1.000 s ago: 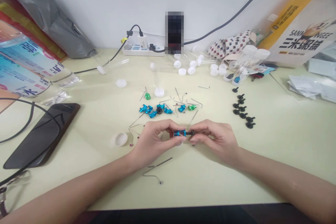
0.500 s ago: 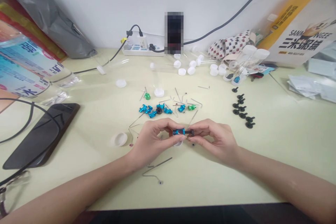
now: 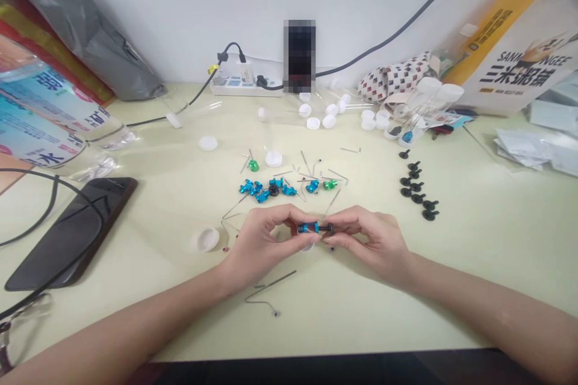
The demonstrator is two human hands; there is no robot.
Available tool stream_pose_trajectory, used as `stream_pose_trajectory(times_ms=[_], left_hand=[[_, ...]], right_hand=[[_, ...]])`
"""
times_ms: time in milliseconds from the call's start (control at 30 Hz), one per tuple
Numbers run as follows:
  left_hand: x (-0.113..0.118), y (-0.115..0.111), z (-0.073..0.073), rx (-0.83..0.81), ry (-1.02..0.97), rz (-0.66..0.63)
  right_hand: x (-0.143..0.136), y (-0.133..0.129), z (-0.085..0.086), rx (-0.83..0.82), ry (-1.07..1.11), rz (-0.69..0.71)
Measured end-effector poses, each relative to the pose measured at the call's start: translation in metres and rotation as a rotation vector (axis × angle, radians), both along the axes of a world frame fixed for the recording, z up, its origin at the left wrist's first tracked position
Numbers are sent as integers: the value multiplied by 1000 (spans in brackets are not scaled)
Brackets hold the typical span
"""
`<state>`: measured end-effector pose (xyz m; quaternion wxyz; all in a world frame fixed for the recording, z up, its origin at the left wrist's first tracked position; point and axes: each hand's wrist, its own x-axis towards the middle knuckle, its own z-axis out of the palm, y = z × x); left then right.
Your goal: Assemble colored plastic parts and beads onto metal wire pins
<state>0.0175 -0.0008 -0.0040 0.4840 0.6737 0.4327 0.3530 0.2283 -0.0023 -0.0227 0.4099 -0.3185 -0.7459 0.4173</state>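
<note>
My left hand (image 3: pixel 266 240) pinches a small blue metal fitting (image 3: pixel 309 228) between thumb and fingers, over the near middle of the table. From its right end sticks a black thumbscrew (image 3: pixel 325 229), whose round head my right hand (image 3: pixel 372 239) grips with the fingertips. Fitting and screw lie in one line, level. Just beyond the hands is a loose row of blue fittings (image 3: pixel 262 187), with a green fitting (image 3: pixel 330 184) at its right end and a black knob (image 3: pixel 273 190) among them. Bent metal rods (image 3: pixel 271 295) lie around and in front of my left hand.
Several black thumbscrews (image 3: pixel 418 198) lie to the right. White caps (image 3: pixel 313 123) and clear tubes stand or lie toward the wall. A phone (image 3: pixel 72 234) and water bottles (image 3: pixel 90 150) are at left, a power strip (image 3: pixel 246 89) at the back, a printed bag (image 3: pixel 501 66) at right.
Both hands stay nearly in place, still gripping the blue fitting and the black thumbscrew. The fitting looks slightly turned between the fingers. Nothing else has moved.
</note>
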Motion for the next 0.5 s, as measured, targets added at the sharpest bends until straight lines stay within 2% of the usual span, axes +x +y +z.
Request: stream_pose_trajectory(times_ms=[500], left_hand=[[1, 0, 2, -5, 9, -7]], right_hand=[[1, 0, -3, -5, -3, -5]])
